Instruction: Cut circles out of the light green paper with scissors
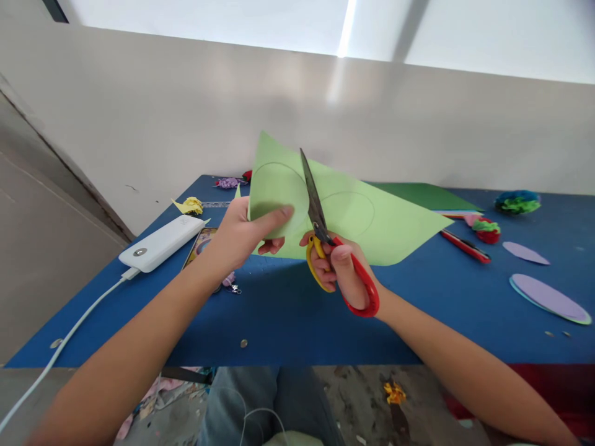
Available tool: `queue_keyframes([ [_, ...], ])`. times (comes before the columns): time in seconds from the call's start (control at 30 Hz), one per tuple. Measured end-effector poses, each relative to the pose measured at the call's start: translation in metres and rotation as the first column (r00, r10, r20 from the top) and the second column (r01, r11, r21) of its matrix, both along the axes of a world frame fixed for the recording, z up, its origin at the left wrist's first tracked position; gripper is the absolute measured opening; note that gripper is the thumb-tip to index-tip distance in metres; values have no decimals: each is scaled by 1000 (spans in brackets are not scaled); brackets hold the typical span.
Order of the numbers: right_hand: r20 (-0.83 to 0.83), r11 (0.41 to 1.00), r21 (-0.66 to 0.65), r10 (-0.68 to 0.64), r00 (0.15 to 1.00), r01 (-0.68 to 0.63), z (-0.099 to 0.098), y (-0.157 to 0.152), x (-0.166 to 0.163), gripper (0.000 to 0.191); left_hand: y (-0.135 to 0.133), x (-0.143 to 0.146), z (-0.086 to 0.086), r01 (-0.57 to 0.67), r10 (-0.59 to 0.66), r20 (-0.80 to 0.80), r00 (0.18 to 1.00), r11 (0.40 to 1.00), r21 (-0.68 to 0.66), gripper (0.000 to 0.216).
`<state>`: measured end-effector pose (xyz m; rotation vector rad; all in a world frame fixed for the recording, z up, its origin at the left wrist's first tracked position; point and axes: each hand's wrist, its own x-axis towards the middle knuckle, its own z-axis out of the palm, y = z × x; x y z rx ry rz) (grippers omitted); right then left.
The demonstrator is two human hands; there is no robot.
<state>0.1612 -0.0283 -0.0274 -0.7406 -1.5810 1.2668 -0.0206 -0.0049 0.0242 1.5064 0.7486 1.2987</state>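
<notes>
My left hand [244, 234] pinches the left edge of a light green paper sheet [372, 223], thumb on top, holding it tilted up above the blue table [288, 310]. Two pencilled circles are drawn on the sheet. My right hand [341, 269] grips scissors [325, 232] with a red and a yellow handle loop. Their dark blades point up and away, lying over the paper between the two circles.
A white power bank [162, 243] with a cable lies at the left, a phone beside it. Purple paper ovals [551, 298], a red cutter [465, 246], tissue pompoms [517, 201] and a darker green sheet [427, 195] sit at the right. A white wall stands behind.
</notes>
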Motion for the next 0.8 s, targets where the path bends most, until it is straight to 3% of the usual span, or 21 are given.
queue_keyframes([
  [0.23,-87,997,-61,-46,995,41,-2,2,-5,59,-14,27,-16,20,-33,343,939,999,43,25],
  [0.37,-107,1000,-14,-8,994,7,-8,1,-11,60,-27,40,-28,99,-119,300,946,992,84,34],
  [0.47,-73,999,20,34,997,-33,-12,-2,-15,59,-28,42,-31,-19,14,262,965,1000,18,40],
  [0.6,13,993,106,44,999,-45,-14,-6,-15,60,-22,35,-27,-221,221,288,932,975,-34,44],
  [0.7,76,984,176,19,997,-32,-14,-8,-12,67,-17,29,-19,-311,309,186,933,950,-17,43],
  [0.8,89,989,145,25,996,-38,-10,-8,-9,70,-13,24,-13,-393,389,79,918,918,44,44],
])
